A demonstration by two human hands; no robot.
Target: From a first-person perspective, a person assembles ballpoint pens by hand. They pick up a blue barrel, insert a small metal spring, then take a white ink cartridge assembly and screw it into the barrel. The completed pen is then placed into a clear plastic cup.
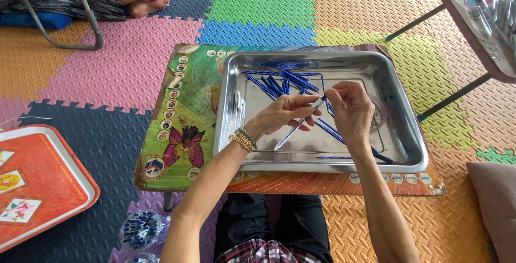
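Pinching a clear pen barrel (297, 125) between its fingertips, the left hand (282, 113) holds it slantwise over the steel tray (408, 150), while the right hand (352, 108) nips the barrel's upper tip with thumb and forefinger, loose blue refills (279, 82) heaped just beyond on the tray floor.

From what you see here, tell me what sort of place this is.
Likely a home floor workspace for hand assembly: foam mats, a low table, and a metal tray of blue pen parts.
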